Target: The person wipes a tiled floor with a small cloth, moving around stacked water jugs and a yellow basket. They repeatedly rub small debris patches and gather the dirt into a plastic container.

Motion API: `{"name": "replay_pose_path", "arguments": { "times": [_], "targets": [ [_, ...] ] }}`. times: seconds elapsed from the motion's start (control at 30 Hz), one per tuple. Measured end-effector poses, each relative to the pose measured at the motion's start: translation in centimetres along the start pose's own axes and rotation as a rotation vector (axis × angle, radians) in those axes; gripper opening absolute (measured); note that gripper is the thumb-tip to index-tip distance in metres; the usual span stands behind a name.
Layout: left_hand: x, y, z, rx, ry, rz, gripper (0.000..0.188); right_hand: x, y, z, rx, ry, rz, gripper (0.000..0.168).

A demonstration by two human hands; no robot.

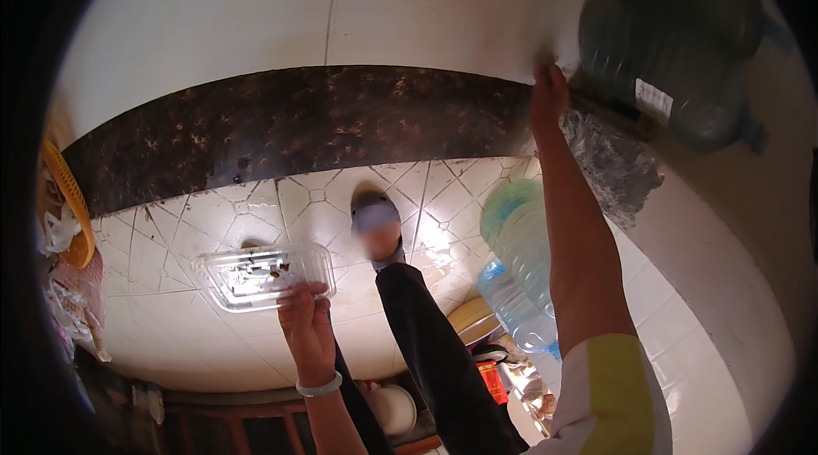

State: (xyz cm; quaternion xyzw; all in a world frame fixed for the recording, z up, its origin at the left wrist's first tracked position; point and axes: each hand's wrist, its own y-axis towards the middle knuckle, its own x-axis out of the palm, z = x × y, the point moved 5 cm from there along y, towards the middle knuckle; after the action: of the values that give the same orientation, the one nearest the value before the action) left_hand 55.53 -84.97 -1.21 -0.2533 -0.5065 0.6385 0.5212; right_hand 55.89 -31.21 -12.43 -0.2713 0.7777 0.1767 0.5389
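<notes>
My left hand [305,321] grips the near right corner of a clear plastic container [220,292], with the thumb over its rim. Several small dark bits [278,269] lie in it, and light glares off its bottom. My right hand [549,94] reaches far forward to the right end of a dark brown mottled band [358,113], where it meets a white surface [434,14]. Its fingers are bent together. A dark blur lies just beyond the fingertips, so whether they hold something is unclear.
A large clear water bottle [690,65] lies right of my right hand. More large plastic bottles [521,244] rest on the tiled floor [211,212] beside my right arm. My slippered foot [376,215] stands mid-floor. Plastic bags [77,301] and a yellow basket [80,244] are at left.
</notes>
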Motion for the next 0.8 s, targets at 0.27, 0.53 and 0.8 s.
{"name": "replay_pose_path", "arguments": {
  "times": [0.27,0.53,0.8],
  "targets": [
    [4.2,-2.1,-0.5,-0.008,0.079,-0.013,0.019,3.2,-8.6,4.1,-0.055,-0.156,0.038,0.043],
    [6.9,-2.8,-1.1,-0.029,0.199,-0.088,0.020,1.1,-13.3,3.5,0.045,0.023,0.097,0.037],
    [8.6,-2.7,-0.9,-0.053,0.278,-0.155,0.023,1.3,-12.3,3.8,0.101,0.155,0.166,0.033]
  ]
}}
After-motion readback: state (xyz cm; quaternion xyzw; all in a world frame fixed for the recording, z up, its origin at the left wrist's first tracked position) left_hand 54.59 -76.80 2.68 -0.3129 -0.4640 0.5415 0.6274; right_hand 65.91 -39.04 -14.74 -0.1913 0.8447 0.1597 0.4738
